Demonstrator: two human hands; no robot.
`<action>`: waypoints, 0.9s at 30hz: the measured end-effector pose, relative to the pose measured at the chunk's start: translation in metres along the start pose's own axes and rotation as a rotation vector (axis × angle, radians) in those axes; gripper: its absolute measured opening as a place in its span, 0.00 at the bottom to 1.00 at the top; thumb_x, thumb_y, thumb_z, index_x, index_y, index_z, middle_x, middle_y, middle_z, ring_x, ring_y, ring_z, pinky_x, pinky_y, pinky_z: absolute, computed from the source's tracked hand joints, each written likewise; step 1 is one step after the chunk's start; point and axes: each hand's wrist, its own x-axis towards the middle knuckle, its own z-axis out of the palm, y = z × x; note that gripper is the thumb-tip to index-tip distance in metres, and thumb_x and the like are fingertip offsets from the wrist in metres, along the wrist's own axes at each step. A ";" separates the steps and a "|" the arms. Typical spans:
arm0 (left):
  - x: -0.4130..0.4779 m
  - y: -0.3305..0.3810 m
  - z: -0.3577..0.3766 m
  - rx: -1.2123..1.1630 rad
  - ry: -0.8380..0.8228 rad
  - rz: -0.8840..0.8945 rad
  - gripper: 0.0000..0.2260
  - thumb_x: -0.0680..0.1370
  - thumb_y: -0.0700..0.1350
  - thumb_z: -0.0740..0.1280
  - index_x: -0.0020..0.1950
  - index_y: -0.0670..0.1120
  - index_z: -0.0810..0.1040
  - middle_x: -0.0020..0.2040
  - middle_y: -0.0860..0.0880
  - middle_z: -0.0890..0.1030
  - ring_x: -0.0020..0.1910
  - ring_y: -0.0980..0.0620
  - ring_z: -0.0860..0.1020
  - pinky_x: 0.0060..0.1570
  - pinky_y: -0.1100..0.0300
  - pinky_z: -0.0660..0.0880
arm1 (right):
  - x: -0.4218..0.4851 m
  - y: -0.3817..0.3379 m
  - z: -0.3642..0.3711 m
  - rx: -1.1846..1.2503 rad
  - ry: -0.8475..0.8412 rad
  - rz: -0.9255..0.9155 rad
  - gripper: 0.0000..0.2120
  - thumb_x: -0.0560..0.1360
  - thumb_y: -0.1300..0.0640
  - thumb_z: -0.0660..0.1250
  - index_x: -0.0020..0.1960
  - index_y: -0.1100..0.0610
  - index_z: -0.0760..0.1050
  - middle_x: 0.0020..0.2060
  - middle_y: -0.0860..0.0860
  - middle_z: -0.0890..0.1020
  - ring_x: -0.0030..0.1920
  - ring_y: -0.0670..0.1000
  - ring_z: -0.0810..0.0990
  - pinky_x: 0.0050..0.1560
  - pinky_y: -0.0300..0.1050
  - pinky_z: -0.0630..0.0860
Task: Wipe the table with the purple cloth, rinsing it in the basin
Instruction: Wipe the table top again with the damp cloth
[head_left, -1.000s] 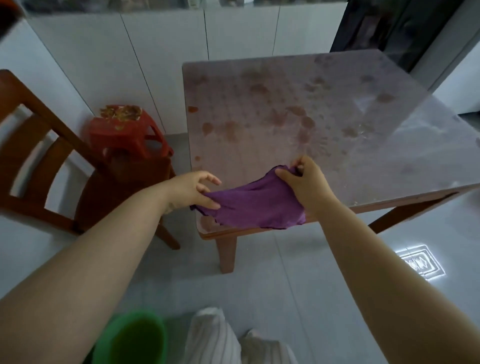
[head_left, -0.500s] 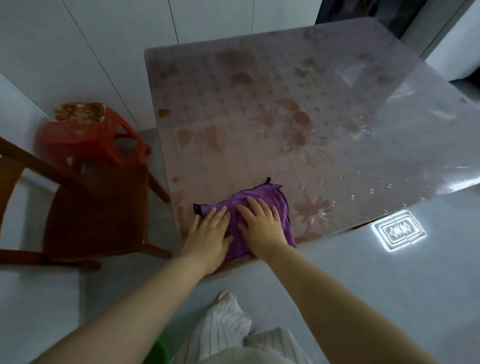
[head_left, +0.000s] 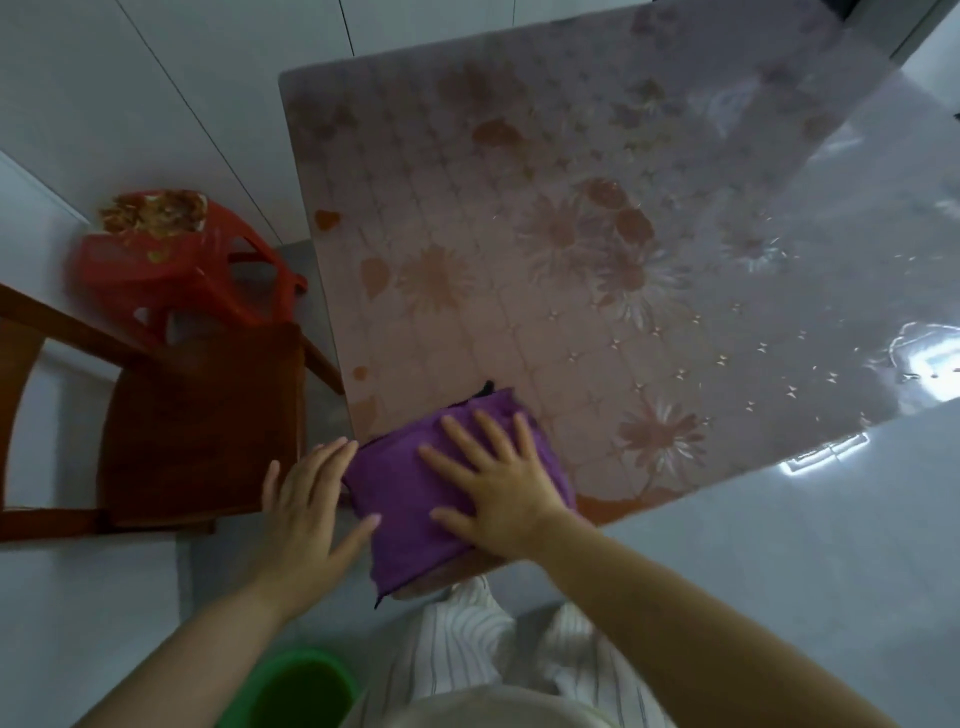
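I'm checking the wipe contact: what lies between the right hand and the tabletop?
In the head view, the purple cloth lies spread between the right hand and the table, pressed flat under straight fingers.

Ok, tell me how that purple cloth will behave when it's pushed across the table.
Probably floppy: the purple cloth droops over the table corner instead of jutting out. It should slide readily, as the tabletop looks glossy. It may bunch unless pressed flat, which the right hand does with spread fingers.
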 end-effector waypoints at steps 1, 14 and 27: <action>0.001 0.000 0.001 -0.033 0.030 -0.061 0.38 0.72 0.69 0.45 0.73 0.46 0.56 0.73 0.45 0.61 0.73 0.48 0.57 0.71 0.47 0.42 | -0.005 0.024 -0.004 0.000 0.030 0.085 0.32 0.74 0.32 0.48 0.74 0.39 0.44 0.76 0.48 0.45 0.75 0.59 0.42 0.63 0.62 0.22; -0.022 0.080 0.004 -0.218 0.235 -0.467 0.25 0.75 0.43 0.65 0.71 0.45 0.62 0.69 0.41 0.67 0.67 0.42 0.64 0.64 0.47 0.61 | 0.017 -0.037 0.001 0.058 -0.170 -0.431 0.30 0.77 0.36 0.46 0.75 0.44 0.42 0.77 0.50 0.45 0.74 0.59 0.38 0.66 0.60 0.27; 0.002 0.161 0.030 -0.318 0.347 -0.713 0.26 0.75 0.39 0.65 0.71 0.43 0.61 0.69 0.41 0.68 0.68 0.39 0.65 0.68 0.39 0.60 | -0.067 0.147 -0.040 0.180 0.153 -0.062 0.17 0.62 0.58 0.73 0.50 0.58 0.78 0.55 0.57 0.79 0.57 0.63 0.76 0.60 0.67 0.67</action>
